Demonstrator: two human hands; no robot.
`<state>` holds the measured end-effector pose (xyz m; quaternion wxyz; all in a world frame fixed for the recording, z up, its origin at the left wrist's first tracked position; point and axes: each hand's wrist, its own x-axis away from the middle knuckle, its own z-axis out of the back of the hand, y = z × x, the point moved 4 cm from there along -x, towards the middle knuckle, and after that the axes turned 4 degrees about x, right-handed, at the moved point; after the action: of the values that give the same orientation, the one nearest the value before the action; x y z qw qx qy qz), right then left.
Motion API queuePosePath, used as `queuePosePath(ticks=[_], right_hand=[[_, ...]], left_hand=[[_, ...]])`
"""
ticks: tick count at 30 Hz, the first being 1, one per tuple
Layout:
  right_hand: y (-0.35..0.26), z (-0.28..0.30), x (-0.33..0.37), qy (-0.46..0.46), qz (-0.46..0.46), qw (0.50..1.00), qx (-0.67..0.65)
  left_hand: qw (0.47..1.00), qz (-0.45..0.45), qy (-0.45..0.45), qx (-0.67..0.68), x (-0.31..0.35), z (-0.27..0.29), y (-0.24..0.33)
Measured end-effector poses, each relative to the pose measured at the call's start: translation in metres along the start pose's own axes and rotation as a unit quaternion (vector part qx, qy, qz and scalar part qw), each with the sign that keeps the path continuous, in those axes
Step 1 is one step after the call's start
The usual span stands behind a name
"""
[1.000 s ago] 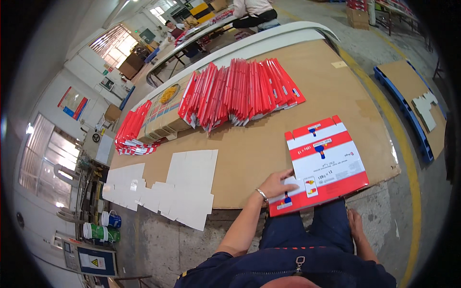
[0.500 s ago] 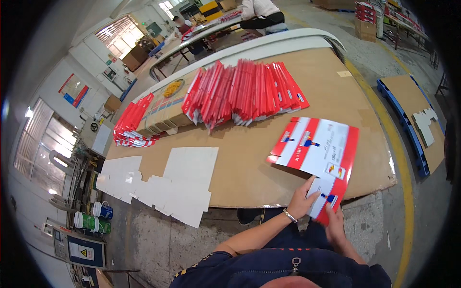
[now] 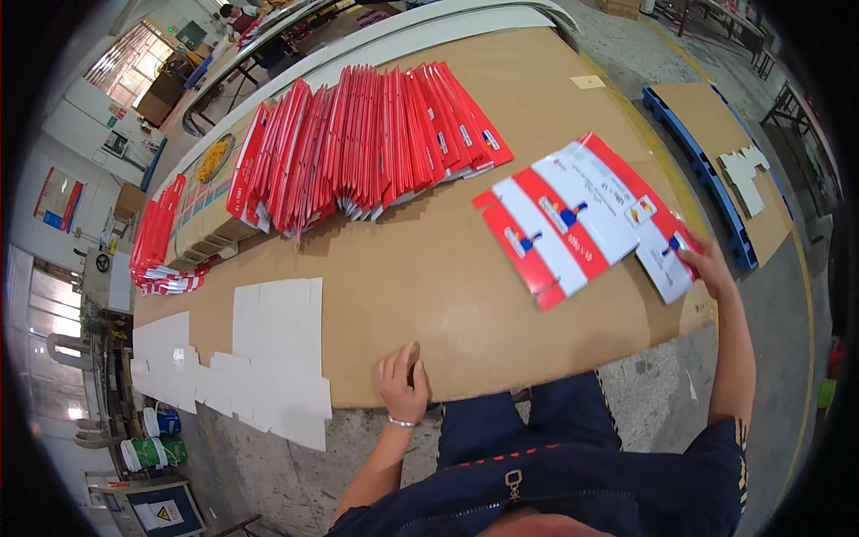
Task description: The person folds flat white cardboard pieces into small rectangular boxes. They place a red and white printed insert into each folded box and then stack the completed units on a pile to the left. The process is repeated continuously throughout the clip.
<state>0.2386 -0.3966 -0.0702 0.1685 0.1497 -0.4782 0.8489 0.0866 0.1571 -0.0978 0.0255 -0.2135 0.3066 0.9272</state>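
The flat red-and-white carton blank (image 3: 582, 224) lies unfolded on the brown cardboard-covered table (image 3: 429, 295), at the table's right end and close to its near edge. The right hand (image 3: 707, 264) grips the blank's near right corner, fingers closed over the edge of a flap — the arm reaches out well to the side. The left hand (image 3: 403, 385) is far from the blank, resting palm down on the table's near edge with its fingers loosely spread, holding nothing; a thin bracelet sits on that wrist.

Behind the blank, toward the table's far side, a long fanned row of folded red cartons (image 3: 358, 143) stands on edge, leaning one against the next. Left of the blank, well apart from it, flat white die-cut sheets (image 3: 268, 358) overhang the table's near edge. Further left still, a smaller pile of red cartons (image 3: 161, 242) lies at the table's left end. To the right of the blank, off the table, a blue pallet (image 3: 707, 170) carries a brown board with white cut pieces (image 3: 747, 174) on it
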Motion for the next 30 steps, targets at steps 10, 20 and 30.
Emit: queuePosePath(ticks=[10, 20, 30], right_hand=[[-0.149, -0.093, -0.285, 0.058, 0.197, 0.975, 0.086], [-0.213, -0.258, -0.263, 0.037, 0.297, 0.954, 0.023], [-0.190, -0.245, -0.224, 0.073, 0.243, 0.962, -0.101]], left_hand=[[0.999, -0.027, -0.020, -0.015, -0.012, -0.009, 0.003], [0.998, -0.033, -0.017, -0.041, -0.005, -0.013, 0.006], [0.997, -0.059, 0.032, -0.041, -0.001, -0.010, 0.000]])
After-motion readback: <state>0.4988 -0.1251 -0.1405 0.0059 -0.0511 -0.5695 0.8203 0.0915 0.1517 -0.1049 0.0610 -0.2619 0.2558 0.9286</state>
